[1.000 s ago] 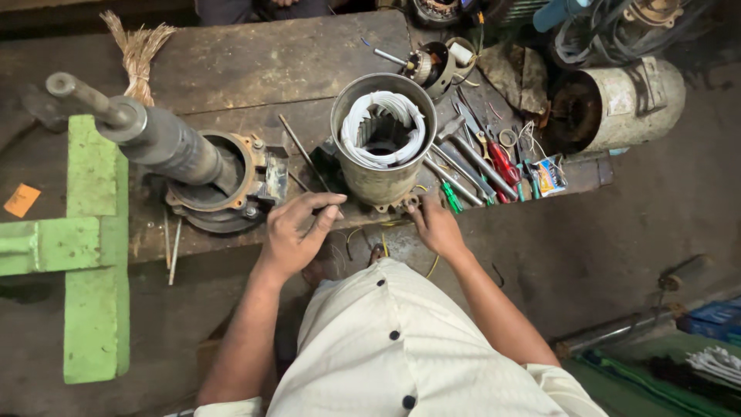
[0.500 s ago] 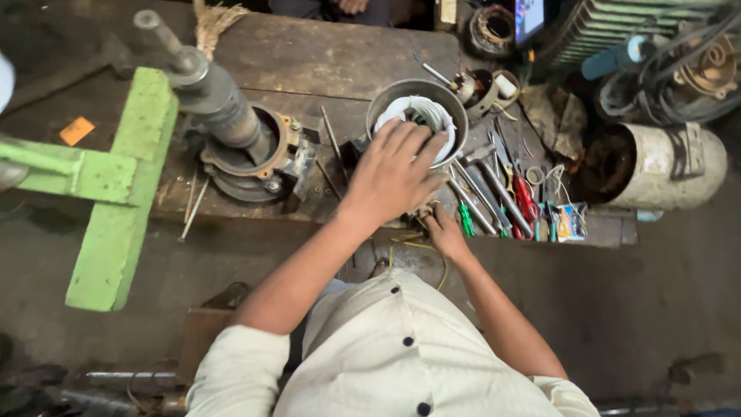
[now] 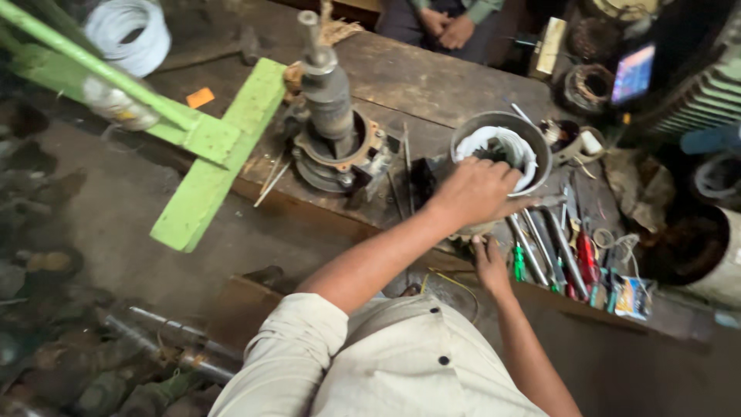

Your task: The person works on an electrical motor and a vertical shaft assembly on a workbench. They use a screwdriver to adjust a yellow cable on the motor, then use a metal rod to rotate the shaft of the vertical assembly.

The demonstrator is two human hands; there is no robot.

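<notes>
A round grey metal motor housing [image 3: 535, 137] lined with white insulation [image 3: 505, 141] stands on the wooden bench [image 3: 432, 85]. My left hand [image 3: 475, 189] lies over its near rim, fingers curled onto the edge and into the opening. My right hand [image 3: 490, 262] is lower, at the housing's base by the bench's front edge; its fingertips are hidden under the left hand. A row of screwdrivers and other hand tools [image 3: 567, 255] lies just right of both hands.
A motor end part with an upright shaft [image 3: 328, 100] stands left of the housing. A green metal frame [image 3: 208, 162] juts out at left. Another person's clasped hands [image 3: 444, 27] are across the bench. A large rusty motor shell [image 3: 695, 247] sits at right.
My view has swung left and tilted. My left hand rose from the bench edge to the housing's top, spread over it, and now curls on the near rim. My right hand stays at the base.
</notes>
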